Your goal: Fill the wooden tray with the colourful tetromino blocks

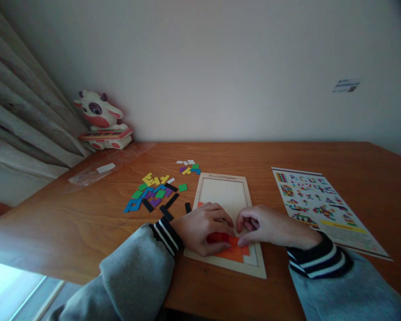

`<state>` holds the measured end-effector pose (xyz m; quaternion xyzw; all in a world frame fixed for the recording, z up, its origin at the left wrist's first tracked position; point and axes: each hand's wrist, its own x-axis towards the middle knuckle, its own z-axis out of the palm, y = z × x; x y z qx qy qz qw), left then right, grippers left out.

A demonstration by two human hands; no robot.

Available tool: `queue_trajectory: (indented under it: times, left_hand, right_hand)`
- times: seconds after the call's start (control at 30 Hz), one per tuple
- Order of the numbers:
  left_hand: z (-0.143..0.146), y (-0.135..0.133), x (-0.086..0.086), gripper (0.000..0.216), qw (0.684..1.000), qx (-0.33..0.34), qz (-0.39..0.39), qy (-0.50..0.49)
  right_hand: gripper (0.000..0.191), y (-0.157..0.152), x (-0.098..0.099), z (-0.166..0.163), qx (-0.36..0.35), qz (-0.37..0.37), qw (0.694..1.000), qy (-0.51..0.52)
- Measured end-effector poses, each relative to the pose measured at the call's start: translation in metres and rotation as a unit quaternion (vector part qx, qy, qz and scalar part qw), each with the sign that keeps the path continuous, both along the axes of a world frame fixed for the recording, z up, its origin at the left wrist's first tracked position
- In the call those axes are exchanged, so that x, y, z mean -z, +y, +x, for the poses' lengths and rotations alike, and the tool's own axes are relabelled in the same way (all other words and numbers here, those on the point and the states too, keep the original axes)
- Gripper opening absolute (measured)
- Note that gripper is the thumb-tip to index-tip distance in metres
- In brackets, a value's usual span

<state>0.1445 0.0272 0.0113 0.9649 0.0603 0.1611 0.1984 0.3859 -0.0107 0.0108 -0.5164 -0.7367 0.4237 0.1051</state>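
Wooden table, puzzle tray — pale wall, curtain

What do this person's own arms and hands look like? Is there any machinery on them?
No machinery shows. The left hand and right hand are bare, without gloves or cables. The left sleeve and right sleeve are plain grey, each ending in a black cuff ringed with white stripes.
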Motion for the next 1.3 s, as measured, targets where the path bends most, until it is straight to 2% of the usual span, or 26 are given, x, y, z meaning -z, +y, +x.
queue_trajectory:
  times: [0.1,0.17,0.27,0.37,0.5,0.6,0.77,1.17,1.3]
  left_hand:
    - [0.001,0.001,0.003,0.02,1.0,-0.026,0.006,-0.015]
    - [0.001,0.003,0.005,0.02,0.997,-0.067,0.013,-0.034]
    - [-0.001,0.009,0.008,0.02,0.983,-0.168,0.03,-0.066]
    - [-0.009,0.022,0.01,0.024,0.956,-0.274,0.062,-0.082]
    - [-0.025,0.047,0.015,0.031,0.932,-0.346,0.09,-0.056]
    - [-0.034,0.067,0.022,0.035,0.927,-0.363,0.092,-0.022]
    - [-0.037,0.092,0.032,0.042,0.936,-0.339,0.091,0.031]
    - [-0.044,0.098,0.041,0.024,0.899,-0.421,0.12,-0.026]
    - [-0.044,0.1,0.04,0.024,0.893,-0.437,0.104,-0.02]
  right_hand:
    - [0.04,0.002,0.0,-0.003,0.027,0.009,0.999,0.028]
    - [0.041,0.004,0.001,-0.005,0.045,0.038,0.997,0.04]
    - [0.042,0.007,0.005,-0.008,0.086,0.1,0.991,0.039]
    - [0.04,0.01,0.012,-0.007,0.144,0.173,0.974,0.024]
    - [0.031,0.016,0.023,-0.001,0.17,0.26,0.95,-0.02]
    - [0.029,0.019,0.03,0.002,0.17,0.293,0.94,-0.028]
    - [0.028,0.02,0.034,0.002,0.171,0.302,0.937,-0.04]
    - [0.026,0.019,0.031,0.002,0.168,0.289,0.942,-0.043]
    - [0.026,0.019,0.031,0.002,0.167,0.296,0.939,-0.045]
